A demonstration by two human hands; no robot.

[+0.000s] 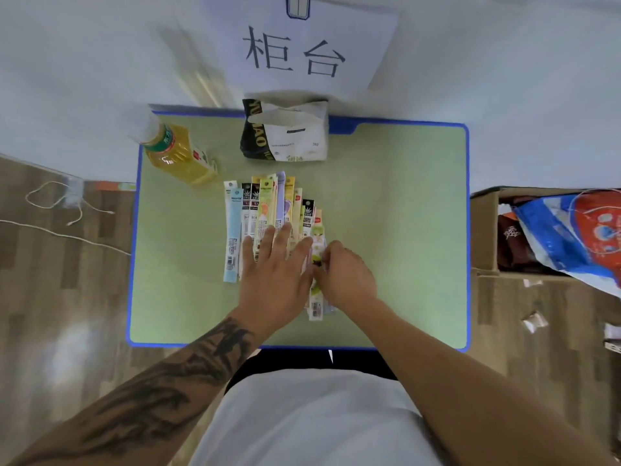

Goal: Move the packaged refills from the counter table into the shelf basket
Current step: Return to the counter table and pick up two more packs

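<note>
Green worktop [386, 196] with blue edging, seen from above; a row of packaged refills [268, 210], long thin sachets in blue, black, yellow, lilac and cream, lies fanned side by side near its middle, each touching or overlapping the next; all of them appear to be on the worktop, none lifted clear.

Left hand [274, 274] lies flat across the near ends of the middle sachets, fingers straight and spread, pressing rather than grasping; its grip is released. Right hand [346, 274] sits at the right end of the row, fingers curled in toward the rightmost refill [316, 304], apparently pinching its edge; the fingertips are hidden under the knuckles, so how firm the grasp is cannot be made out.

Shelf basket not in view; no refill seen anywhere but here. Judgement: task at or near its start; the step in hand looks like gathering the loose sachets into a bundle, left hand steadying, right hand drawing the end one in; lifting, carrying and dropping into the basket all remain.

Also on the worktop: a bottle [178, 153] of yellow drink lying tilted at the far left corner; a folded paper bag [289, 136] at the far edge, well apart from the row. Paper sign [302, 48] on the wall behind; cardboard box [487, 230] holding a plastic bag to the right, on the floor.
</note>
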